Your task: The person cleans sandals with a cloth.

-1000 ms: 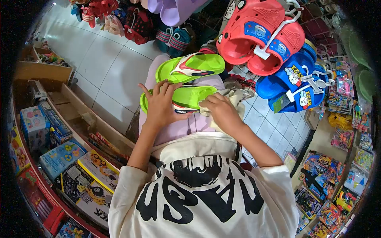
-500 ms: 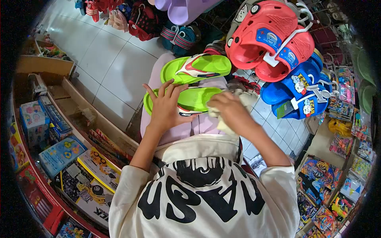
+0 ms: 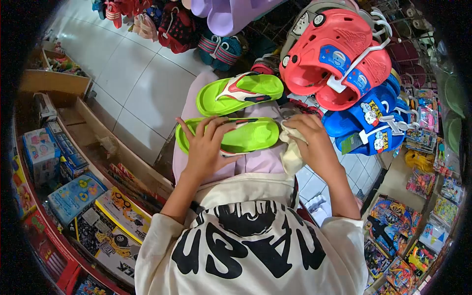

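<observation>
We are watching the right hand [image 3: 310,141] drawing the cloth [image 3: 293,156] off the heel of the near green sandal [image 3: 253,133].
Half a second ago we were seeing that hand and its cloth covering part of the heel; now we are finding both just beyond its right end, with the heel showing whole, though we cannot tell whether the cloth is still touching its edge. We are seeing the right fingers curling closed over the bunched cloth, while the left hand [image 3: 207,147] is keeping its place, fingers spread over the strap end and thumb at the near side, gripping the sandal. Both it and the far green sandal [image 3: 263,84] are lying side by side on the lilac trousers [image 3: 265,163].
</observation>
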